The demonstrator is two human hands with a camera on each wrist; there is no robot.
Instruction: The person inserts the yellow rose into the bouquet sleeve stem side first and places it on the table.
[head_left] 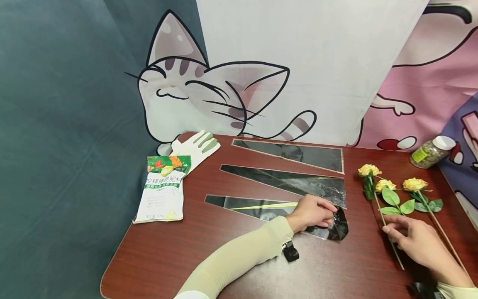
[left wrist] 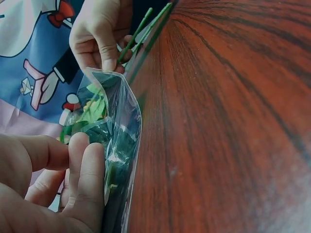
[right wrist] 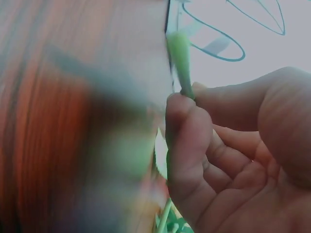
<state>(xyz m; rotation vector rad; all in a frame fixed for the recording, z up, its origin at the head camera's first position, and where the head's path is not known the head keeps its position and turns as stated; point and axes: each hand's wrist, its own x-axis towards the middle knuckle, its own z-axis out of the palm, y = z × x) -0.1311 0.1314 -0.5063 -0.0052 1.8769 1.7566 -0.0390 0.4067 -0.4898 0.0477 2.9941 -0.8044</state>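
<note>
My left hand (head_left: pixel 315 212) holds the wide end of the nearest dark-backed clear sleeve (head_left: pixel 257 208), whose mouth bulges open in the left wrist view. On the right, my right hand (head_left: pixel 414 238) pinches a thin green stem (head_left: pixel 392 245) between thumb and fingers; the right wrist view shows the stem (right wrist: pixel 181 63) at the fingertips. Yellow roses (head_left: pixel 385 185) with green leaves lie around that hand, one of them with its stem running beside it. Two more sleeves lie behind the first, a middle one (head_left: pixel 321 187) and a far one (head_left: pixel 317 155).
A white and green fertilizer packet (head_left: pixel 162 199) lies at the left, partly over a white glove (head_left: pixel 198 151). A jar with a white lid (head_left: pixel 431 153) rests at the back right. A cat-print cloth (head_left: pixel 261 99) hangs behind the brown table (head_left: pixel 168 257).
</note>
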